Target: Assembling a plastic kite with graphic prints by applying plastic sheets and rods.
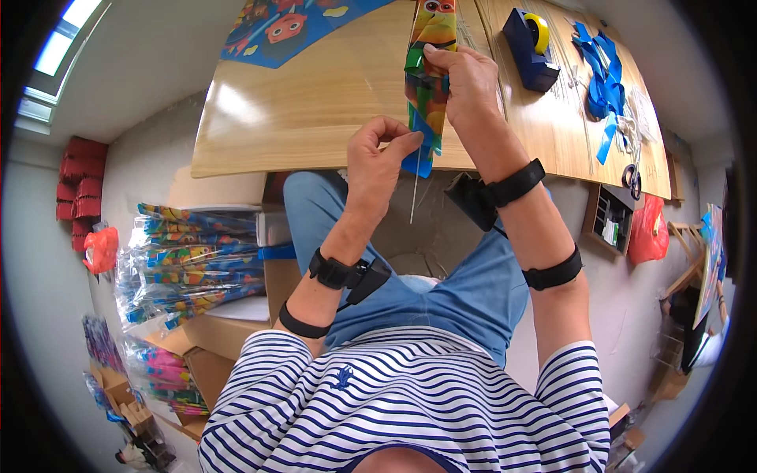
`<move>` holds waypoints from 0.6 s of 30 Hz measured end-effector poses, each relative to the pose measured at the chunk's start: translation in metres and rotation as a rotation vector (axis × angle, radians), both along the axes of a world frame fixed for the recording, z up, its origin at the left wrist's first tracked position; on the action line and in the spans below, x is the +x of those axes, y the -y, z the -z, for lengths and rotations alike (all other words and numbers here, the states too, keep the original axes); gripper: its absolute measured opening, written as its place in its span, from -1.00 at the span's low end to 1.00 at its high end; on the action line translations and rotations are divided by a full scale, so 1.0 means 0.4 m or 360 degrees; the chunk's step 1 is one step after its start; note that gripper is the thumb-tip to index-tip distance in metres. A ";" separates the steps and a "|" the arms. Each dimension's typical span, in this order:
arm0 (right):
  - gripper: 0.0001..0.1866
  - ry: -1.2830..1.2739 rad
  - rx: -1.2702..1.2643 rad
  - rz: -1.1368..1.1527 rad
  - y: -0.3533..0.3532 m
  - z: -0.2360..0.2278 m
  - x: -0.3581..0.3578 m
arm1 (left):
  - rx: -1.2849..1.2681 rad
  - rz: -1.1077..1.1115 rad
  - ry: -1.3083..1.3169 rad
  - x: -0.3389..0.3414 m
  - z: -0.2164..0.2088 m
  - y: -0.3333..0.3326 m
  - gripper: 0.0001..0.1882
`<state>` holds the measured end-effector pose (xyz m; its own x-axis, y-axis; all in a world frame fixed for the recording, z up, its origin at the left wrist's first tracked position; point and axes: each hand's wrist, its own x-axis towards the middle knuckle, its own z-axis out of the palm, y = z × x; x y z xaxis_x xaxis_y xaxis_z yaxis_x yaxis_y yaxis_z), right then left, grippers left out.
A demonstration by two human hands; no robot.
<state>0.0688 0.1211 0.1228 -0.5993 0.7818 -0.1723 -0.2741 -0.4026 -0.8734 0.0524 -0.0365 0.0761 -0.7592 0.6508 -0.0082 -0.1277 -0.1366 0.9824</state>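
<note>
A narrow, folded kite (pixel 430 94) printed with bright cartoon pictures hangs over the table's front edge. My right hand (pixel 471 83) grips its upper part, thumb across the front. Lower down, my left hand (pixel 377 162) pinches thumb and forefinger together at the kite's left edge, by a blue flap (pixel 418 163). From there a thin pale rod (pixel 414 201) sticks out below the tabletop. Whether my left fingers hold the rod or the flap is too small to tell. A flat printed kite sheet (pixel 296 31) lies at the table's far left.
On the wooden table (pixel 292 118), a tape dispenser (pixel 530 51), blue ribbons (pixel 605 79) and scissors (pixel 631 180) lie to the right, beside several thin rods. A carton (pixel 288 292) with packed, folded kites (pixel 197 260) stands at my left. Under the table hangs a small drawer (pixel 609 218).
</note>
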 end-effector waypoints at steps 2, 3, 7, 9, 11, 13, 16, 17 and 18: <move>-0.92 -0.0009 0.0051 0.0051 0.004 -0.009 0.008 | 0.0039 0.0043 -0.0038 -0.002 0.001 0.008 -0.90; -0.92 -0.0013 0.0053 0.0054 0.007 -0.015 0.013 | 0.0042 0.0046 -0.0042 -0.001 -0.004 0.010 -0.90; -0.93 -0.0014 0.0088 0.0072 0.024 -0.036 0.029 | 0.0030 0.0037 0.0015 -0.001 -0.015 0.020 -0.88; -0.93 -0.0048 0.0087 0.0090 0.028 -0.037 0.030 | 0.0050 0.0041 0.0031 -0.001 -0.016 0.018 -0.84; -0.94 -0.0121 0.0067 0.0047 0.029 -0.032 0.030 | 0.0120 -0.0085 -0.0048 0.003 -0.017 0.004 -0.68; -0.94 -0.0152 0.0066 0.0058 0.037 -0.032 0.028 | 0.0078 -0.0042 0.0017 0.005 -0.034 -0.009 -0.62; -0.94 -0.0171 0.0076 0.0081 0.037 -0.028 0.024 | 0.0022 0.0108 0.0140 -0.006 -0.033 -0.009 -0.56; -0.94 -0.0162 0.0086 0.0092 0.035 -0.024 0.022 | 0.0007 0.0212 0.0195 -0.011 -0.028 -0.007 -0.56; -0.94 -0.0158 0.0083 0.0093 0.032 -0.018 0.019 | 0.0004 0.0212 0.0199 -0.014 -0.022 -0.005 -0.56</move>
